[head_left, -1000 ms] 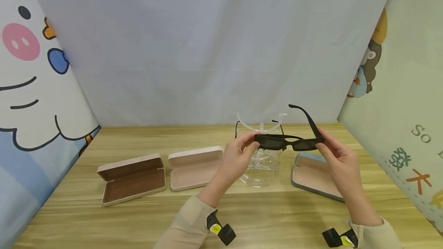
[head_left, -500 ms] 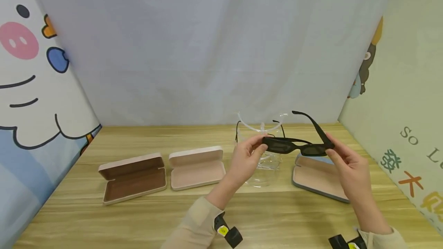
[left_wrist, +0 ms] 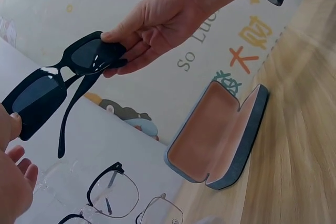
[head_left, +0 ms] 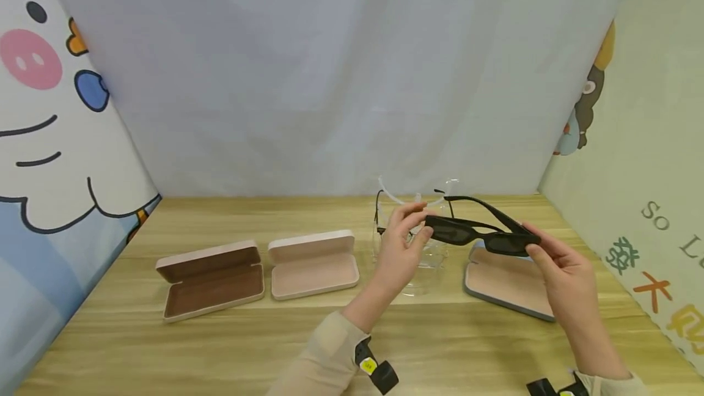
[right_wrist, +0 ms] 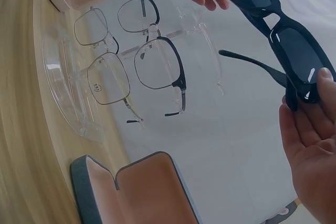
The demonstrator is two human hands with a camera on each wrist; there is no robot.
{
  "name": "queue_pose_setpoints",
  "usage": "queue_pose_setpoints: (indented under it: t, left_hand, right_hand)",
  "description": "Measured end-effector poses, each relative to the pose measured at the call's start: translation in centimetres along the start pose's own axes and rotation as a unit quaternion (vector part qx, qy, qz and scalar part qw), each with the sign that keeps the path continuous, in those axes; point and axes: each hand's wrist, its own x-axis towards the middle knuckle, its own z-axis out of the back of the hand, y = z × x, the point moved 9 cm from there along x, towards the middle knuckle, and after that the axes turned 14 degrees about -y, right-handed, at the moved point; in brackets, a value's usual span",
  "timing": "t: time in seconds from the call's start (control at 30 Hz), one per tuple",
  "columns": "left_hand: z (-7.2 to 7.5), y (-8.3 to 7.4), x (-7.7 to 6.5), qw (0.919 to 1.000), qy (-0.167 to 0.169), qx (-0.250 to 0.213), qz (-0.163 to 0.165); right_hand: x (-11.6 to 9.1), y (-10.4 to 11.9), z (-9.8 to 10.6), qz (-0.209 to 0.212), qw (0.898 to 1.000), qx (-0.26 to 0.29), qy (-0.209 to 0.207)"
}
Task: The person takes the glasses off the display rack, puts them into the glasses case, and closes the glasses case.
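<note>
Black sunglasses [head_left: 507,243] are held in the air between both hands. My left hand [head_left: 398,255] pinches their left end, the thumb in front and other fingers raised behind. At the opposite end, my right hand [head_left: 566,280] grips the frame near the hinge, thumb on the front. One temple angles back and leftward from the right hinge; the other lies close along the back of the frame. Behind the left hand stands a clear display stand [right_wrist: 58,72], partly hidden in the head view. It carries black-browed glasses [right_wrist: 178,61] and thin-rimmed glasses [right_wrist: 107,80].
An open blue-grey glasses case [head_left: 506,286] sits beneath the right hand. Left of the stand lie an open pale pink case [head_left: 313,275] and an open case with brown lining [head_left: 216,295]. Fabric walls [head_left: 264,78] enclose the wooden table [head_left: 220,359].
Both hands have shifted slightly right with the sunglasses. The right-side temple, upright before, has swung down and inward toward the frame. Some left fingers have lifted away.
</note>
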Motion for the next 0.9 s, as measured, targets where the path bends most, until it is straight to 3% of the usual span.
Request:
queue_pose_setpoints:
  t: [0.13,0.27,0.43,0.5,0.67,0.73,0.9]
  left_hand:
    - [-0.4,0.2,0.0,1.0000,0.003,-0.001,0.006]
    - [-0.5,-0.4,-0.2,1.0000,0.003,0.006,-0.001]
    - [-1.1,-0.1,-0.3,0.9997,0.000,0.014,-0.018]
    - [-1.4,-0.1,-0.5,0.9999,0.005,0.011,-0.012]
    - [-2.3,0.2,-0.7,0.9998,0.014,0.001,0.014]
    - [-2.6,0.5,-0.8,0.9994,0.014,-0.006,0.030]
    - [-3.4,1.5,-1.3,0.9970,0.000,-0.024,0.074]
  right_hand:
    - [-0.1,0.1,-0.1,-0.005,0.996,0.093,0.015]
    - [-0.1,0.0,-0.2,-0.006,0.991,0.129,0.027]
    - [-0.2,0.5,-0.3,-0.005,0.977,0.206,0.062]
    - [-0.1,0.7,-0.3,-0.002,0.967,0.241,0.077]
    - [0.1,0.9,0.3,0.001,0.959,0.270,0.086]
    - [0.1,0.5,0.6,-0.002,0.959,0.271,0.084]
    - [0.0,-0.9,2.0,-0.016,0.980,0.195,0.036]
